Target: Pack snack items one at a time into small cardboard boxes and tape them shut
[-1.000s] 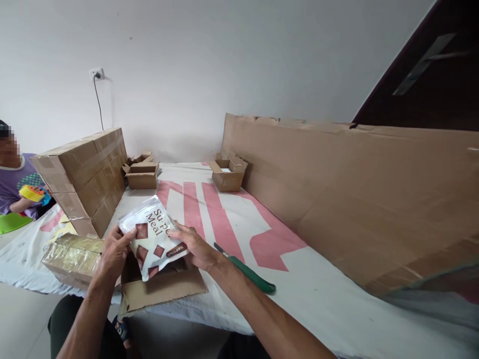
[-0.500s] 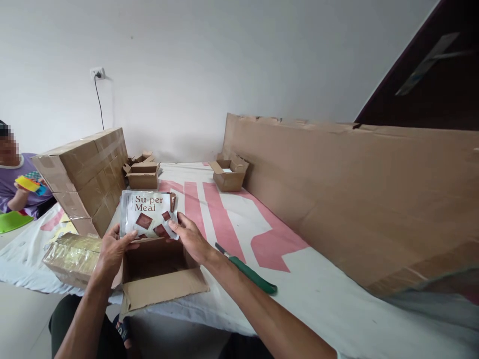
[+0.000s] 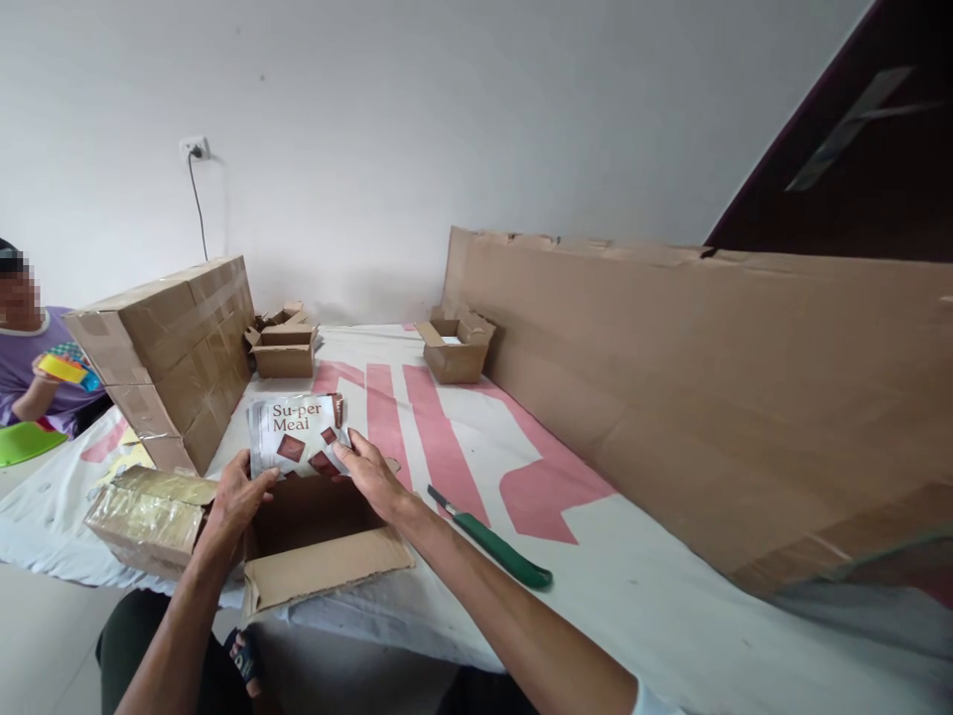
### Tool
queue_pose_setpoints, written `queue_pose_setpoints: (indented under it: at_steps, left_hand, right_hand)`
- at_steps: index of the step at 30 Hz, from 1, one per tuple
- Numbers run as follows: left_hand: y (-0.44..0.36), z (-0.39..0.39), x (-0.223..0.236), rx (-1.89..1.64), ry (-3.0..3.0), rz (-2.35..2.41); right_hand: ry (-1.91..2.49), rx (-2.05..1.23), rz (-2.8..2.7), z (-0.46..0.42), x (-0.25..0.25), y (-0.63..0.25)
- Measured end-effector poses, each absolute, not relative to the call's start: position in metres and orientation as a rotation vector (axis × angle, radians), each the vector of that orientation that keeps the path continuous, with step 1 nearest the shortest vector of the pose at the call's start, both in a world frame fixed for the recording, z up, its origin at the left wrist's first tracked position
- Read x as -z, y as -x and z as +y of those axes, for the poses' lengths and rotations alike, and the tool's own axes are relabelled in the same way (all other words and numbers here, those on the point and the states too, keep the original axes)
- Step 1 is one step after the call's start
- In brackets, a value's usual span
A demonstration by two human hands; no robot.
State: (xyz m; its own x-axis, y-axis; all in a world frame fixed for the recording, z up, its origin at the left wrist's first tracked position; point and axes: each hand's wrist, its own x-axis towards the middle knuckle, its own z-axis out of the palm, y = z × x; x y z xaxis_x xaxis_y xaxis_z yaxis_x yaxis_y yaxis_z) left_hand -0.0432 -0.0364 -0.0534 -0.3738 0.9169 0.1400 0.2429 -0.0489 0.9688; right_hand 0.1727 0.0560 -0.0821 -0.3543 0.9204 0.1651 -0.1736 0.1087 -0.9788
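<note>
A white pouch [image 3: 302,435] printed "Su-per Meal" is tilted up between my two hands, above the far side of an open cardboard box [image 3: 328,571]. My left hand [image 3: 242,497] is closed on the pouch's lower left corner, thumb in front. On its right edge, my right hand [image 3: 368,472] grips with the thumb across the front and the fingers behind. A second pouch edge seems to show behind the left side. The box stands at the table's near edge, its front flap folded outward. A green-handled knife [image 3: 498,546] lies right of it.
A taped carton [image 3: 149,521] lies to the left, before a stack of cartons [image 3: 168,348]. Small open boxes [image 3: 283,357] [image 3: 456,359] stand at the back. A large cardboard sheet [image 3: 670,397] borders the right. At far left, a person [image 3: 45,377] holds a yellow-and-blue object.
The pouch and both my hands have come down slightly toward the open box. The person at the left has shifted the yellow-and-blue object a little.
</note>
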Motion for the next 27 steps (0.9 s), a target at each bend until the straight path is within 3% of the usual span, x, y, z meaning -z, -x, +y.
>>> queue_pose_setpoints:
  at_steps: [16,27]
  left_hand:
    - [0.047,-0.035,0.059,-1.406,-1.301,1.698]
    - [0.039,-0.035,0.039,-1.581,-1.287,1.563]
  right_hand:
    - [0.745,-1.402,-1.394,0.056,0.086,-0.170]
    - [0.686,-1.131,-1.545,0.027,0.048,-0.184]
